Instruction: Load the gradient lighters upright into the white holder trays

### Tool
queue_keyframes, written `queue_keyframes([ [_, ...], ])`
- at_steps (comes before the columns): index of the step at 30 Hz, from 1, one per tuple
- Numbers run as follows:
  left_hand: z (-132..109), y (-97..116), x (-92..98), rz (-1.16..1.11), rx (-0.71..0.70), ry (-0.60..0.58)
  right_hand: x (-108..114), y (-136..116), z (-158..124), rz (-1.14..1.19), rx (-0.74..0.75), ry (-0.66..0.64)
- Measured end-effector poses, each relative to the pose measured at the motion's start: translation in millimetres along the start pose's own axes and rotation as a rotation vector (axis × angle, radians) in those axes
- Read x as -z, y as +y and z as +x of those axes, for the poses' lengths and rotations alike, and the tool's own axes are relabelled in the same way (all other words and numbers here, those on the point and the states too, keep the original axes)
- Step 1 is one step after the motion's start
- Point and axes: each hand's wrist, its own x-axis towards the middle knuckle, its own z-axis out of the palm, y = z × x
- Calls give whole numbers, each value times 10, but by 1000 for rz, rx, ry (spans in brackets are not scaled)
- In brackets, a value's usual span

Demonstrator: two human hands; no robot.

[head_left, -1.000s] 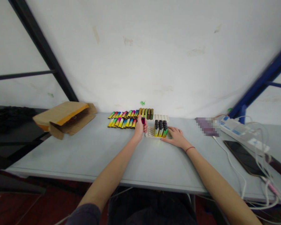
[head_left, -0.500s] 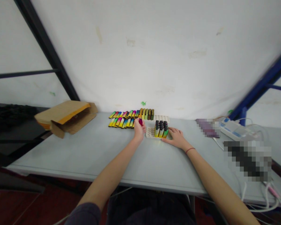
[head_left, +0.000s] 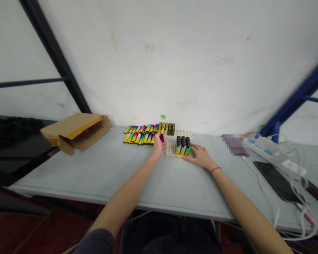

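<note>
My left hand [head_left: 158,147] is closed around a magenta lighter [head_left: 161,137], held just left of a white tray [head_left: 170,150]. Several lighters [head_left: 182,146] with black tops stand upright in the right part of that tray. My right hand [head_left: 200,155] rests flat on the table against the tray's right side, fingers spread. Behind my left hand, rows of colourful lighters [head_left: 139,134] lie flat on the grey table [head_left: 122,173]. A second tray [head_left: 182,133] at the back holds several upright lighters [head_left: 166,128] at its left end.
An open cardboard box [head_left: 74,131] lies at the table's left back corner. On the right are a white power strip [head_left: 275,153], tangled cables [head_left: 265,190] and a dark phone [head_left: 277,181]. A white wall rises right behind the table.
My left hand dipped to the lying lighters half a second ago and has come up again with the magenta lighter. My right hand has stayed beside the tray.
</note>
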Motion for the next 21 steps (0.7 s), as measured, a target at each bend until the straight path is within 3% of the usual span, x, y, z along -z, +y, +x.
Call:
queue_keyframes([
  [3,88,-91,24,166,-78,-26,1,-2,-1,3,-2,-3],
  [9,187,-179,91,623,-623,-46,9,-12,-5,0,-6,-4],
  [11,193,-173,112,689,-650,-80,9,-13,-5,1,-6,-2],
  [16,202,-183,137,663,-542,-199,-1,-6,-2,2,-7,-1],
  [21,211,-192,142,771,-596,-242,-9,3,1,11,-5,-2],
])
